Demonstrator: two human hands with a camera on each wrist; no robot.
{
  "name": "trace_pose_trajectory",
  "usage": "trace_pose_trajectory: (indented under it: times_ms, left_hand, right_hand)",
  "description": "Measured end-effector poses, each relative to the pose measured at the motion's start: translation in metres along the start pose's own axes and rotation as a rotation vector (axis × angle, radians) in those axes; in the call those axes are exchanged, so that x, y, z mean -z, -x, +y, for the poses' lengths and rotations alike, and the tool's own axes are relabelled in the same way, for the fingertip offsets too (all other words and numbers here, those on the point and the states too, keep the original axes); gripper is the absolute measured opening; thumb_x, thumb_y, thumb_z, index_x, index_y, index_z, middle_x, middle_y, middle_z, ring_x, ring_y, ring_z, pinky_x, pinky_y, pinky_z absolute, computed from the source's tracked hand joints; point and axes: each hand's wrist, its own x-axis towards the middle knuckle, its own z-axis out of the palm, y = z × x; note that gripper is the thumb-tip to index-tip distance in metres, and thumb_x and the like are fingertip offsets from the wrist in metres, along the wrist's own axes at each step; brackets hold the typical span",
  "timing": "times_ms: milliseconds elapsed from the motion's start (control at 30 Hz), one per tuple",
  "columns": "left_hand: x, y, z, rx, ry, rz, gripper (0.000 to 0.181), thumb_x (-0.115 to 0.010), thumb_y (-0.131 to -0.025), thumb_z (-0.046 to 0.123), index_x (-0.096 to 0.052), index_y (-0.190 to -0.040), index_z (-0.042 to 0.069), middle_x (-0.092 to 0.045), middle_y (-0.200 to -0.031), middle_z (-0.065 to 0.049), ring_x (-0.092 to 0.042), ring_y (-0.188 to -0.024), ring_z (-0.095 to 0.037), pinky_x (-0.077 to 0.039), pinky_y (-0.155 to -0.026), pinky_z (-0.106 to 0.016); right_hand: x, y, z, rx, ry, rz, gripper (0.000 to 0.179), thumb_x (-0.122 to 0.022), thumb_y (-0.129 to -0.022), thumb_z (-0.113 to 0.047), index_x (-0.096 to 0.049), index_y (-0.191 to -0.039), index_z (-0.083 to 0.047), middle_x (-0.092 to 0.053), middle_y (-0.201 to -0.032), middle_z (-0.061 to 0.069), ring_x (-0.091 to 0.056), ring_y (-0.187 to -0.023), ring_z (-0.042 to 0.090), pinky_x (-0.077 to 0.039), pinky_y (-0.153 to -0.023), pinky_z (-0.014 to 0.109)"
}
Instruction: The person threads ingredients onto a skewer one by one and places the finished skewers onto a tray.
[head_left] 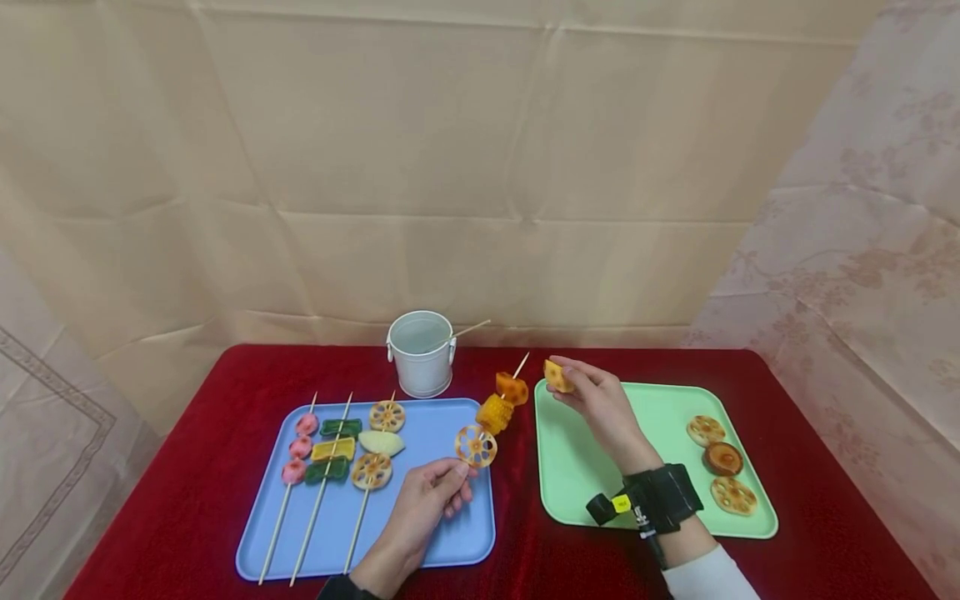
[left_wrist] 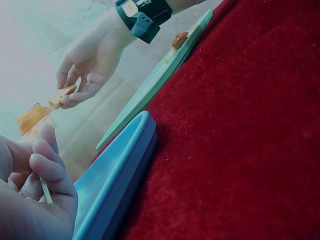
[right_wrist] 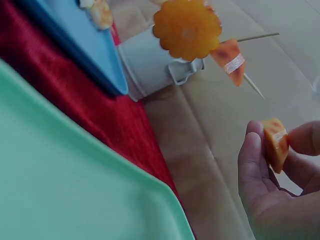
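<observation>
My left hand point(head_left: 427, 504) grips the lower part of a wooden skewer point(left_wrist: 45, 190) above the blue tray point(head_left: 450, 542). Threaded on it, from the hand upward, are a lotus root slice point(head_left: 476, 447), a corn piece point(head_left: 495, 412) and an orange wedge with brown marks point(head_left: 512, 388). The bare pointed tip sticks out past the wedge. My right hand point(head_left: 600, 408) pinches a second yellow-orange wedge point(right_wrist: 276, 145) between thumb and fingers. It is held to the right of the skewer tip, apart from it, over the far left corner of the green tray point(head_left: 600, 492).
Several loaded skewers, with pink balls point(head_left: 300, 447), green and yellow pieces point(head_left: 332, 450) and lotus slices point(head_left: 372, 472), lie on the blue tray. Behind it stands a white bucket point(head_left: 423, 367) with a stick inside. Two lotus slices and a brown round piece point(head_left: 723, 459) lie at the green tray's right.
</observation>
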Motion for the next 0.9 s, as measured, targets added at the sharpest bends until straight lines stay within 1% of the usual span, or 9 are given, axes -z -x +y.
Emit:
trace_pose_trajectory:
  times_ms: [33,100,233,333,467,667,900]
  left_hand:
    - [0.0,0.0,0.0,0.003,0.001,-0.001,0.03,-0.057,-0.107,0.017,-0.07,-0.111,-0.009,-0.064,-0.072,0.0,-0.051,-0.065,-0.008,-0.041,-0.056,-0.018]
    - [0.0,0.0,0.0,0.005,0.004,-0.007,0.03,-0.057,-0.107,0.017,-0.07,-0.111,-0.009,-0.064,-0.072,0.001,-0.05,-0.065,-0.008,-0.041,-0.056,-0.018]
    - [0.0,0.001,-0.001,0.007,0.01,-0.022,0.03,-0.057,-0.107,0.017,-0.069,-0.111,-0.01,-0.063,-0.073,0.001,-0.05,-0.065,-0.007,-0.04,-0.055,-0.018]
    - [0.0,0.001,-0.002,0.008,0.014,-0.031,0.03,-0.057,-0.107,0.017,-0.069,-0.111,-0.01,-0.063,-0.072,0.001,-0.05,-0.065,-0.007,-0.04,-0.055,-0.018]
    - [-0.001,0.001,-0.004,-0.001,0.024,-0.036,0.029,-0.057,-0.106,0.016,-0.069,-0.111,-0.011,-0.063,-0.072,0.001,-0.049,-0.064,-0.006,-0.04,-0.055,-0.017]
    - [-0.002,0.002,-0.005,-0.02,0.027,-0.044,0.028,-0.058,-0.105,0.014,-0.069,-0.11,-0.012,-0.063,-0.071,0.001,-0.049,-0.062,-0.006,-0.04,-0.055,-0.017]
    - [-0.002,0.002,-0.005,-0.014,0.022,-0.05,0.029,-0.058,-0.106,0.015,-0.069,-0.111,-0.012,-0.063,-0.071,0.001,-0.05,-0.062,-0.005,-0.04,-0.055,-0.016]
  right_hand:
    - [-0.001,-0.001,0.0,-0.007,-0.028,-0.002,0.044,-0.054,-0.109,-0.022,-0.055,-0.145,0.004,-0.058,-0.136,0.022,-0.069,-0.104,0.018,-0.055,-0.093,0.026]
    - [-0.003,-0.002,-0.001,-0.016,-0.074,0.002,0.044,-0.053,-0.109,-0.019,-0.053,-0.145,0.006,-0.056,-0.135,0.022,-0.068,-0.105,0.017,-0.054,-0.094,0.026]
    - [-0.006,-0.003,-0.003,-0.031,-0.131,0.04,0.046,-0.057,-0.108,-0.02,-0.051,-0.145,0.007,-0.055,-0.132,0.019,-0.069,-0.105,0.018,-0.054,-0.095,0.027]
    - [-0.008,-0.006,-0.004,-0.039,-0.159,0.068,0.047,-0.058,-0.107,-0.021,-0.051,-0.145,0.006,-0.054,-0.132,0.018,-0.069,-0.106,0.018,-0.054,-0.095,0.026]
    - [-0.01,-0.01,-0.007,-0.039,-0.18,0.082,0.046,-0.057,-0.108,-0.02,-0.05,-0.147,0.004,-0.052,-0.136,0.018,-0.068,-0.111,0.02,-0.053,-0.096,0.026]
    - [-0.017,-0.013,-0.011,-0.039,-0.196,0.098,0.044,-0.057,-0.108,-0.018,-0.052,-0.145,0.003,-0.051,-0.135,0.019,-0.067,-0.113,0.022,-0.052,-0.097,0.027]
    - [-0.022,-0.015,-0.012,-0.042,-0.195,0.105,0.042,-0.057,-0.107,-0.019,-0.054,-0.145,0.0,-0.052,-0.135,0.017,-0.063,-0.115,0.024,-0.052,-0.097,0.027]
